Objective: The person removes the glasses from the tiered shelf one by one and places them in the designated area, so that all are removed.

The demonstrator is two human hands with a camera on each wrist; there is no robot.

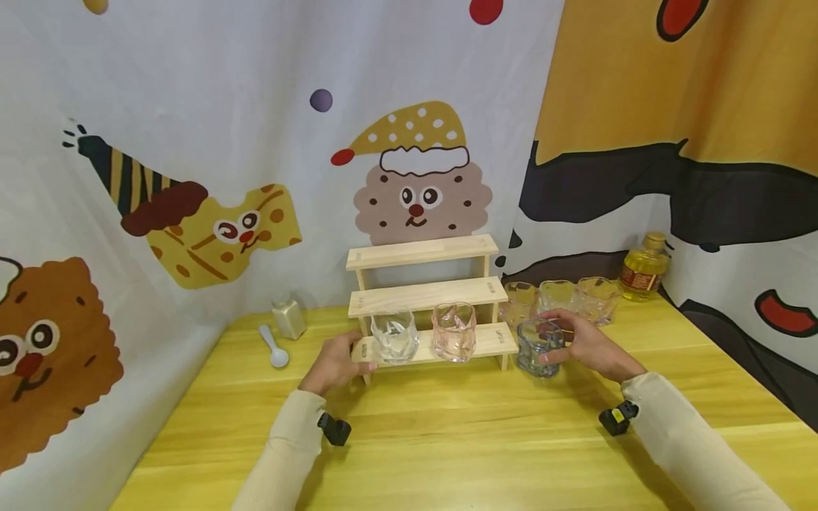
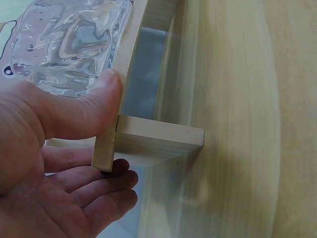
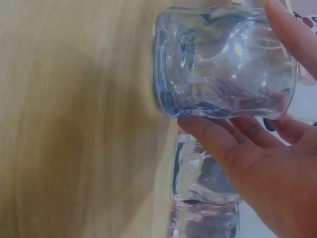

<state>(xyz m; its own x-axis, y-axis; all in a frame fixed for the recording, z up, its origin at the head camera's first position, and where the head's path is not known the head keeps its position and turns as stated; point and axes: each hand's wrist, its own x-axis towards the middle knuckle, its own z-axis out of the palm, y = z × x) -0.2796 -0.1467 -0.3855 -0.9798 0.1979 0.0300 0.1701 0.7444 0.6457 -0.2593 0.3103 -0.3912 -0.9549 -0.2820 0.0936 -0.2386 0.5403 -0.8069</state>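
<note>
Left hand [image 1: 334,360]: gripping, on the counter [image 1: 460,454], the wooden rack [image 1: 428,297] by the left end of its lowest step [image 1: 425,348]. Right hand [image 1: 584,345]: grasping the blue-tinted glass [image 1: 530,345], upright just beside the rack's right end; contact between base and counter unclear. Hold the rack square. Keep the glass level, grip light but sure, and avoid bumping the step or pink glass [image 1: 454,331]. Compare views: from the left wrist, note the thumb [image 2: 81,113] close to the clear glass [image 2: 74,47], and fingertips [image 2: 128,179] below the step, hidden in the head view.
</note>
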